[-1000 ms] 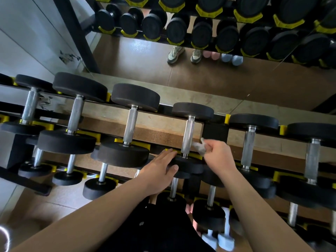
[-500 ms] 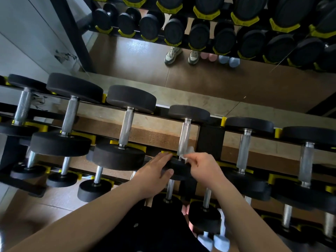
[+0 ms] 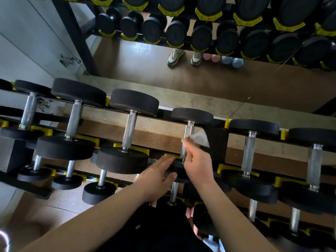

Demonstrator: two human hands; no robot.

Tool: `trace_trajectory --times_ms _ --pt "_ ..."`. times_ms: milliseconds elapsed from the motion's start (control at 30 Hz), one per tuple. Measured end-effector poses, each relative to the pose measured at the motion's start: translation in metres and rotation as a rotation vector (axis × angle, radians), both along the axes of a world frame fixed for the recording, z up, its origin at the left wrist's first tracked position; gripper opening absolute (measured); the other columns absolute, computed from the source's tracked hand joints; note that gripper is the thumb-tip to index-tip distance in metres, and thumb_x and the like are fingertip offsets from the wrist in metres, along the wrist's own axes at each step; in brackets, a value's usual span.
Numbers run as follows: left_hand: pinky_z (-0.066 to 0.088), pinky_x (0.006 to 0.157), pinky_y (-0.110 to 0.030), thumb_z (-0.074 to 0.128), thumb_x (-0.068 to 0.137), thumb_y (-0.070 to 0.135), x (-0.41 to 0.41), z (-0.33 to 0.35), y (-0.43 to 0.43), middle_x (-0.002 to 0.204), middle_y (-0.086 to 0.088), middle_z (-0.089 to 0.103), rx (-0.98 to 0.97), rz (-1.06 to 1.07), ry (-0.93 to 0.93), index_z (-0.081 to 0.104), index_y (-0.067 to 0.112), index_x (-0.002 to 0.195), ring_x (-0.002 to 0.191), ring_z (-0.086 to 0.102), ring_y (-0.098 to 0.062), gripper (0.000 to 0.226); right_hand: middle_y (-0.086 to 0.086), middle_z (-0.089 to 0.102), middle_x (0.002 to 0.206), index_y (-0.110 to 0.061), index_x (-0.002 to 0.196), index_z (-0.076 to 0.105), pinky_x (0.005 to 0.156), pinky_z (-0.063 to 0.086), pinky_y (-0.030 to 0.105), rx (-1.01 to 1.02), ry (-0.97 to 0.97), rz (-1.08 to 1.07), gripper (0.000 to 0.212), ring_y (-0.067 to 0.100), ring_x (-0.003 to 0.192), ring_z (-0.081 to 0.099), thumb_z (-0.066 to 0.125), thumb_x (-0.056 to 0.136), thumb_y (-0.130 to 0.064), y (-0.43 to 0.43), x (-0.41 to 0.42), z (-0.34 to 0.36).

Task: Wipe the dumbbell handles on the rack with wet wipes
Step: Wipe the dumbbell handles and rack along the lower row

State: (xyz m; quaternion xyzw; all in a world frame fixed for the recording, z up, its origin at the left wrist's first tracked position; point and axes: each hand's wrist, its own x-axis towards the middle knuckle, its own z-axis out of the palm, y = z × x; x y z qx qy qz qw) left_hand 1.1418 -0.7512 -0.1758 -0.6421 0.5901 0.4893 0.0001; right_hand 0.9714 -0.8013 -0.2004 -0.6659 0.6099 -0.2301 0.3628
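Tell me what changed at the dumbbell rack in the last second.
The right hand, pinching the crumpled white wet wipe, moved it left from beside the knurled silver dumbbell handle onto it. The left hand stayed resting on that dumbbell's lower black round head; the other dumbbells did not move.

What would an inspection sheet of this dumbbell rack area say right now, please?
Surface: black rack with yellow saddles, dumbbells in tiers.
Job's things: wet wipe lies against the steel handle of the fourth top-tier dumbbell from the left.
Clutter: small pastel dumbbells on the floor below the rack.
Grippers: left hand rests with straight fingers on that dumbbell's near head; right hand pinches the wet wipe at the handle.
Cables: nothing seen.
Surroundings: mirror behind the rack shows shoes and more dumbbells; brown floor.
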Motion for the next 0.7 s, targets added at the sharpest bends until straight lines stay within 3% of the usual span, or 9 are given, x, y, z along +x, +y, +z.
trace_trajectory --times_ms 67,167,300,367,467,567,700 --pt "0.017 0.12 -0.028 0.049 0.105 0.049 0.0 -0.003 0.002 0.171 0.017 0.012 -0.014 0.015 0.003 0.019 0.042 0.162 0.157 0.011 -0.007 0.065 0.002 0.071 0.123 -0.018 0.142 0.06 0.092 0.048 0.008 0.056 0.013 0.149 0.039 0.011 0.11 0.067 0.052 0.105 -0.009 0.012 -0.014 0.002" --pt "0.02 0.122 -0.032 0.05 0.105 0.05 0.0 -0.004 0.003 0.17 0.019 0.011 -0.002 0.029 -0.006 0.018 0.045 0.161 0.156 0.014 -0.009 0.065 0.001 0.074 0.118 -0.022 0.14 0.062 0.086 0.06 0.024 0.134 0.035 0.235 0.037 0.007 0.097 0.07 0.054 0.105 -0.015 0.014 -0.027 0.008" --pt "0.016 0.124 -0.033 0.048 0.105 0.049 0.002 -0.005 0.003 0.17 0.019 0.015 -0.019 0.021 -0.01 0.02 0.042 0.161 0.157 0.008 -0.004 0.063 -0.005 0.073 0.104 -0.016 0.139 0.062 0.063 0.056 0.02 -0.034 -0.032 -0.015 0.036 0.005 0.071 0.066 0.054 0.104 -0.009 -0.003 -0.033 0.014" --pt "0.016 0.124 -0.032 0.048 0.106 0.047 0.0 -0.003 0.003 0.169 0.019 0.016 -0.028 0.022 -0.013 0.021 0.041 0.162 0.156 0.008 -0.004 0.062 -0.006 0.071 0.109 -0.015 0.141 0.06 0.069 0.054 0.015 -0.068 -0.068 -0.1 0.036 0.004 0.081 0.067 0.052 0.106 -0.01 -0.015 -0.03 0.011" --pt "0.017 0.124 -0.032 0.048 0.107 0.046 -0.001 0.001 0.003 0.169 0.02 0.014 -0.011 0.028 -0.012 0.02 0.042 0.162 0.157 0.009 -0.005 0.062 0.004 0.066 0.133 -0.016 0.142 0.06 0.092 0.05 0.012 0.066 -0.056 0.01 0.036 0.001 0.11 0.06 0.05 0.107 -0.014 -0.019 -0.014 0.0" --pt "0.02 0.123 -0.034 0.048 0.106 0.048 -0.001 0.001 0.002 0.17 0.02 0.011 0.016 0.033 -0.014 0.019 0.044 0.161 0.157 0.01 -0.007 0.063 0.004 0.062 0.139 -0.013 0.148 0.054 0.084 0.037 -0.004 0.099 -0.074 -0.011 0.042 -0.005 0.113 0.049 0.055 0.106 -0.016 -0.008 -0.001 -0.008" --pt "0.021 0.123 -0.034 0.048 0.106 0.049 -0.003 0.0 0.003 0.17 0.021 0.01 0.02 0.044 -0.02 0.019 0.046 0.161 0.157 0.01 -0.008 0.063 -0.001 0.067 0.128 -0.015 0.148 0.053 0.079 0.042 -0.002 0.081 -0.097 -0.149 0.051 -0.004 0.103 0.055 0.068 0.1 -0.02 -0.004 0.004 -0.013"
